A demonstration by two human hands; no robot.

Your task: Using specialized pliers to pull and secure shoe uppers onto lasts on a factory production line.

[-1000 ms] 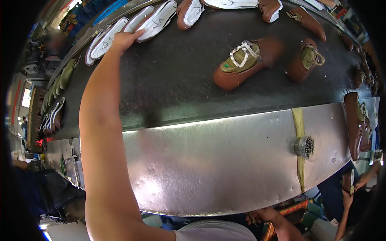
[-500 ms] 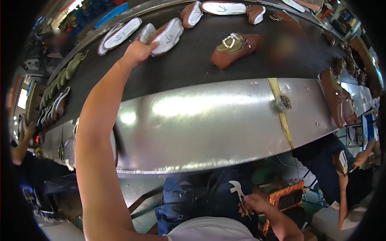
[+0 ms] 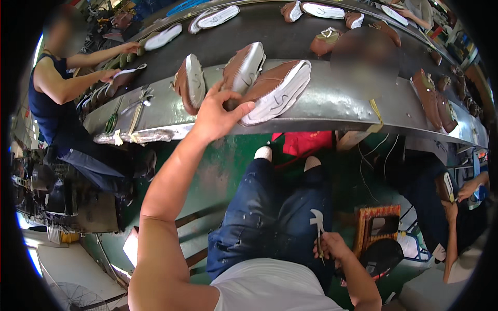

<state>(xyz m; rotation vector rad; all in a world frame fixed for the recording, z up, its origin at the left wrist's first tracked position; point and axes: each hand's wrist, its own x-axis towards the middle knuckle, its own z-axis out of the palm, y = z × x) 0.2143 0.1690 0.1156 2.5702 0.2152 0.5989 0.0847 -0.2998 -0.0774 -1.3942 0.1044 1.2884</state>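
Observation:
My left hand (image 3: pixel 220 111) reaches to the near edge of the metal ledge. Its fingers and thumb are closed around a brown shoe (image 3: pixel 280 90), whose white sole with a dark pen mark faces me. A second brown shoe (image 3: pixel 245 65) leans right beside it, touching the fingers; whether it is gripped too I cannot tell. Left of the hand, another brown shoe (image 3: pixel 191 85) rests on its side on the ledge. Over my lap, my right hand (image 3: pixel 333 246) is wrapped round the handles of lasting pliers (image 3: pixel 317 220), their pale metal head pointing up.
The metal ledge (image 3: pixel 321 111) borders a dark conveyor belt (image 3: pixel 244 33) carrying more brown shoes. At left, a co-worker (image 3: pixel 57 78) handles shoes. Another brown pair (image 3: pixel 433 101) stands at right, above a seated person's hands (image 3: pixel 454 202). A red bag (image 3: pixel 306 142) lies under the ledge.
My left hand has brought shoes from the belt toward me to the ledge. My view has shifted, with more lap and floor showing. The right hand still holds the pliers.

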